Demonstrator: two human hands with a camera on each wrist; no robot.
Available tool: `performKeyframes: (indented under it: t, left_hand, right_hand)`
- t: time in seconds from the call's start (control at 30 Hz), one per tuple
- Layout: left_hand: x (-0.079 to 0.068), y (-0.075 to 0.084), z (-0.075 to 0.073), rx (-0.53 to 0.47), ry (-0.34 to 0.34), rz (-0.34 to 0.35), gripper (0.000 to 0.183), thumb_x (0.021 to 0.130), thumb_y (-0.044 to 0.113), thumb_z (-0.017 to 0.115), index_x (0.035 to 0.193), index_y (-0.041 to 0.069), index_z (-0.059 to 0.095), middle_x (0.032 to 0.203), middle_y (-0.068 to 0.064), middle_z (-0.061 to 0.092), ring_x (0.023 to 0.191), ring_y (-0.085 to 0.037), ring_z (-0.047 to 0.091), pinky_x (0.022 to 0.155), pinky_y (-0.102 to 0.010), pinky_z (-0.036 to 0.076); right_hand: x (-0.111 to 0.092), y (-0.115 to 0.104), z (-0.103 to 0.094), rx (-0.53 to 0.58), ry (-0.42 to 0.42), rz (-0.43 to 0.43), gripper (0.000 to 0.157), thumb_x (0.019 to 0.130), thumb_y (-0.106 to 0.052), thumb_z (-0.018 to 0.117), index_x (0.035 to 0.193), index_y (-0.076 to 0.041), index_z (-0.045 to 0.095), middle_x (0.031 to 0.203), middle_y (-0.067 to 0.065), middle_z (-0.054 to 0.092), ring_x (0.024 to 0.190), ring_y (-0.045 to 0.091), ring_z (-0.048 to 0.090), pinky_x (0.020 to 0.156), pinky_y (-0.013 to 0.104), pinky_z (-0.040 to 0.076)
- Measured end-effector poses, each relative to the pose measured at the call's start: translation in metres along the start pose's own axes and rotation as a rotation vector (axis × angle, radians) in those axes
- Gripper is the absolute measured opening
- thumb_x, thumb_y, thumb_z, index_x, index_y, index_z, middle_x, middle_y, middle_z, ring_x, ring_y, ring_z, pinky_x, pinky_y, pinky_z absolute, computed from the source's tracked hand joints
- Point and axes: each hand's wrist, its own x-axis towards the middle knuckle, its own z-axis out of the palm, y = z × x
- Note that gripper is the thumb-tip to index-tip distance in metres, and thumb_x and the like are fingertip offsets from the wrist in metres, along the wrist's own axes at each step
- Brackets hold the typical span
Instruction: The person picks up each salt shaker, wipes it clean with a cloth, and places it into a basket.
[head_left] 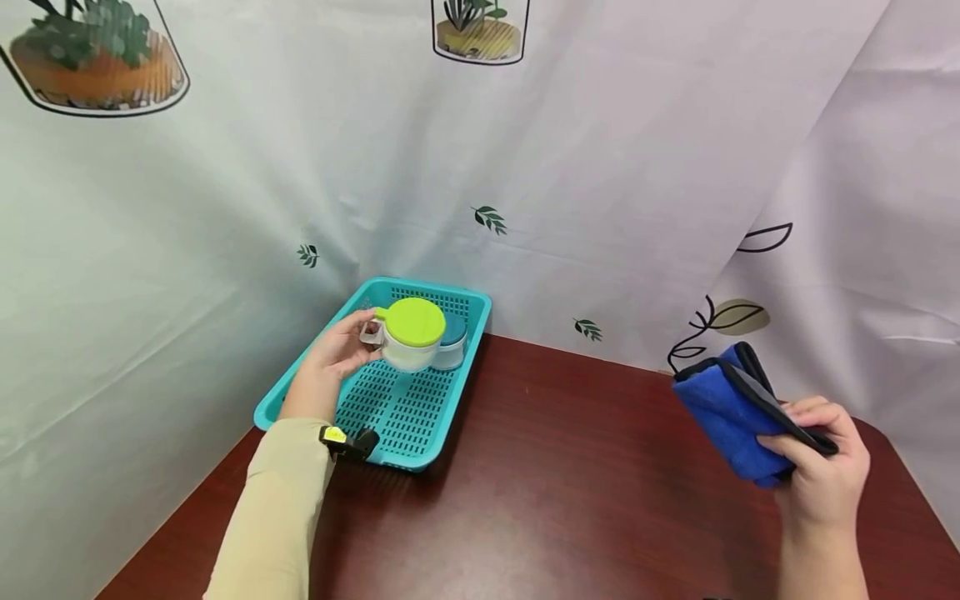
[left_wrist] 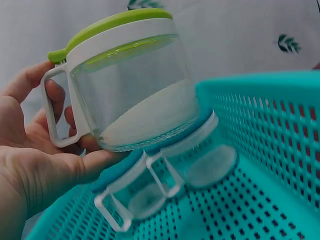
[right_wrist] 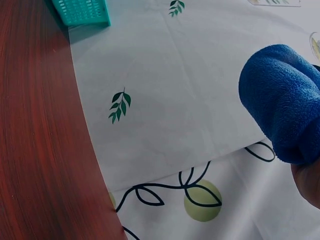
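Observation:
My left hand (head_left: pixel 347 346) holds a clear seasoning jar (left_wrist: pixel 135 95) by its white handle, above the teal basket (head_left: pixel 457 417). The jar has a lime green lid (head_left: pixel 415 322) and a white granular substance lying slanted inside it. Behind and below it in the basket stand two similar jars with blue lids (head_left: pixel 454 327), partly hidden by the held one. Over the right part of the table, my right hand (head_left: pixel 825 458) grips a folded blue cloth (head_left: pixel 738 417) with black edging, its thumb on the near side. In the right wrist view the cloth (right_wrist: pixel 282 100) covers most of that hand.
The basket sits on a dark red-brown table (head_left: pixel 570 467) at its back left, against a pale curtain (head_left: pixel 600 167) printed with plants and leaves. A wrist strap with a small black device (head_left: pixel 349 442) is on the left forearm, close to the basket's front rim.

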Motion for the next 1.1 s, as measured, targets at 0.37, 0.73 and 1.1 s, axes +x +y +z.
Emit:
performKeyframes:
  t: [0.37, 0.73, 1.1]
  left_hand:
    - [0.009, -0.013, -0.007, 0.308, -0.024, -0.115, 0.014, 0.098, 0.022, 0.045, 0.094, 0.013, 0.055, 0.086, -0.002, 0.046, 0.084, -0.017, 0.047, 0.076, -0.037, 0.047]
    - [0.020, -0.027, -0.018, 0.448, 0.065, -0.203, 0.014, 0.097, 0.024, 0.048, 0.101, 0.010, 0.045, 0.086, -0.002, 0.042, 0.083, -0.017, 0.045, 0.072, -0.036, 0.044]
    - [0.019, -0.031, -0.023, 0.543, 0.041, -0.248, 0.034, 0.095, 0.028, 0.050, 0.120, 0.006, 0.045, 0.102, -0.007, 0.044, 0.096, -0.021, 0.047, 0.087, -0.042, 0.041]
  right_hand:
    - [0.000, 0.000, -0.002, 0.017, 0.018, 0.000, 0.033, 0.043, 0.048, 0.040, 0.065, 0.023, 0.040, 0.069, 0.023, 0.055, 0.069, 0.031, 0.056, 0.070, 0.033, 0.049]
    - [-0.001, 0.001, 0.000, 0.018, 0.004, -0.002, 0.033, 0.044, 0.048, 0.041, 0.065, 0.023, 0.039, 0.068, 0.023, 0.056, 0.069, 0.031, 0.055, 0.073, 0.034, 0.047]
    - [-0.002, 0.002, 0.001, 0.013, 0.000, -0.001, 0.033, 0.043, 0.048, 0.040, 0.064, 0.023, 0.039, 0.068, 0.023, 0.056, 0.070, 0.031, 0.055, 0.074, 0.034, 0.046]
